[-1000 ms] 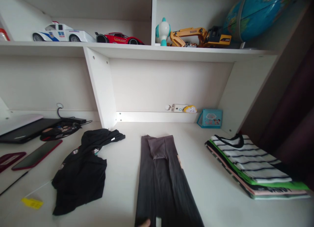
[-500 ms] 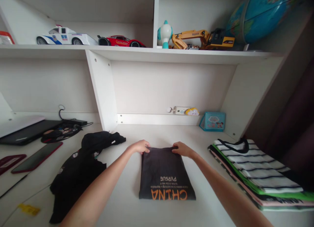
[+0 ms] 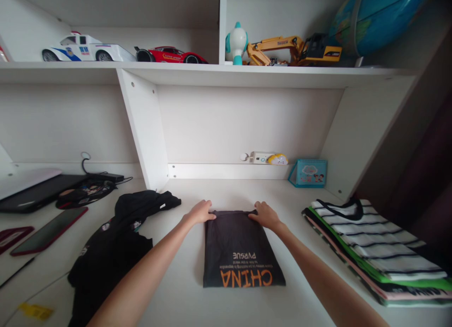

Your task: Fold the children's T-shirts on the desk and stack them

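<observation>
A dark grey T-shirt [image 3: 240,242], folded into a neat rectangle, lies flat on the white desk [image 3: 176,294]. Its orange "CHINA" print appears upside down near the edge closest to me. At the far left corner, my left hand [image 3: 200,212] pinches the cloth between thumb and fingers. My right hand [image 3: 266,215] grips the far right corner in the same way. To the left lies a crumpled black garment [image 3: 113,251], with my left forearm passing over its edge. A stack of folded shirts [image 3: 381,242], a striped one on top, sits to the right.
At the left are a phone [image 3: 49,230], a black laptop [image 3: 38,190] and a yellow tag [image 3: 35,311]. A blue desk calendar [image 3: 309,173] and a power strip [image 3: 261,157] stand at the back. Overhead, a shelf [image 3: 176,73] carries toy vehicles and a globe [image 3: 381,19].
Both hands keep hold of the T-shirt's far corners, and the fingers of my right hand have curled up a little. The view has shifted slightly; the T-shirt stays flat.
</observation>
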The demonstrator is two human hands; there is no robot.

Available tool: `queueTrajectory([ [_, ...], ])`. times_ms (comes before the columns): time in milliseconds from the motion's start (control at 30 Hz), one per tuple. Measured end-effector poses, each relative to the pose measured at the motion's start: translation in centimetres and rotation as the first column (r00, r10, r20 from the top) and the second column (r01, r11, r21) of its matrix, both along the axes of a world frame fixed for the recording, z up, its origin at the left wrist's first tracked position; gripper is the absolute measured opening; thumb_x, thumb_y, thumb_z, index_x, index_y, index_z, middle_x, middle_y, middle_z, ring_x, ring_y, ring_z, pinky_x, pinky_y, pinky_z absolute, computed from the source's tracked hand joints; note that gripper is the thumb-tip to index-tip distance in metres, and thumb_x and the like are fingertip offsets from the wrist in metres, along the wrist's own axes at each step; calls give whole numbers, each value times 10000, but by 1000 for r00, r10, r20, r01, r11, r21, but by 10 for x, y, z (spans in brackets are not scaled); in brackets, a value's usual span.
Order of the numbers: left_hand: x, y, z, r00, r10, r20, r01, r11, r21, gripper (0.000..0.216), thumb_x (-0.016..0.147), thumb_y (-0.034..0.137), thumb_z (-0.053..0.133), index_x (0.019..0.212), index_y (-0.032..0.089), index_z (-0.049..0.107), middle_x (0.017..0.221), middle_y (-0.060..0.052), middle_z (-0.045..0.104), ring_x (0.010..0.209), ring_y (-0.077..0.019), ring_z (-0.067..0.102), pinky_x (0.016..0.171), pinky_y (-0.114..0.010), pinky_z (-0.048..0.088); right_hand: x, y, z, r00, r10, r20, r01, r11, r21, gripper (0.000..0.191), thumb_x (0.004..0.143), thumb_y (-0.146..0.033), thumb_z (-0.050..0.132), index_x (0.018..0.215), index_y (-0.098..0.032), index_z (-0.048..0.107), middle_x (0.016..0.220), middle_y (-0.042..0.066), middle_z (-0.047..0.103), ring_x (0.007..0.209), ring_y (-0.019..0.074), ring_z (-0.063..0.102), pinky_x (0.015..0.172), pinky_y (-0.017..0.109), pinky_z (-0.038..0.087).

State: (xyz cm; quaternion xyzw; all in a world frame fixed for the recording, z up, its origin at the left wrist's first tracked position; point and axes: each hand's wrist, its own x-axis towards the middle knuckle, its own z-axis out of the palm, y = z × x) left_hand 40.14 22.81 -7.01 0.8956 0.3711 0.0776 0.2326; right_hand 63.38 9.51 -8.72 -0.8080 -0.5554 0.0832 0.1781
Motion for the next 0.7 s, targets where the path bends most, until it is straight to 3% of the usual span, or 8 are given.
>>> queueTrajectory([
  [167,5,2,13,995,-102,-11,101,992,-80,193,622,273,660,761,143,625,732,-14,622,734,-175,584,636,-218,416,9,-2,21,988,112,-105,-112,994,12,121,635,-217,626,718,-130,641,625,15,614,613,129,570,562,204,400],
  [233,6,1,31,987,-153,50,156,986,-60,189,645,285,643,770,143,631,730,-5,614,722,-163,575,631,-213,410,15,-7,46,986,128,-109,-117,988,105,126,646,-222,612,734,-134,637,593,-3,594,573,117,545,538,204,400],
  [300,5,-4,59,960,-192,204,186,981,48,208,691,297,602,838,152,625,795,-11,611,722,-150,561,654,-220,410,18,-18,78,990,115,-85,-93,968,233,188,696,-252,569,841,-143,615,664,5,601,620,123,540,579,220,420],
  [367,2,-14,89,895,-239,376,178,965,192,209,734,297,562,891,166,604,845,-15,605,731,-140,550,703,-234,412,16,-37,108,993,108,-56,-76,911,406,227,747,-282,520,934,-160,564,786,23,605,699,132,545,650,241,439],
  [467,-5,-35,120,807,-310,502,156,933,325,191,775,246,510,950,193,566,895,-7,604,824,-139,549,804,-248,396,-2,-75,133,990,117,72,-134,716,686,227,783,-281,498,990,-189,507,948,40,580,800,140,547,732,259,445],
  [533,-10,-45,119,799,-343,494,178,919,351,283,782,181,474,1059,213,524,958,-14,606,899,-142,548,853,-255,383,-22,-101,129,970,122,210,-238,640,731,239,785,-229,495,1023,-200,491,984,49,565,855,153,544,759,268,441],
  [600,-14,-50,103,841,-369,396,239,909,340,409,772,113,442,1163,229,472,1003,-26,609,938,-144,552,891,-278,372,-44,-124,115,934,201,294,-347,695,630,296,789,-161,462,1081,-202,472,998,62,558,914,165,537,783,277,435],
  [700,-22,-50,66,919,-391,56,363,892,268,512,721,7,414,1150,268,511,1054,-29,607,1010,-179,539,988,-422,274,-70,-144,92,834,517,195,-552,766,330,303,812,-165,453,1109,-213,490,967,55,577,880,152,560,754,254,447],
])
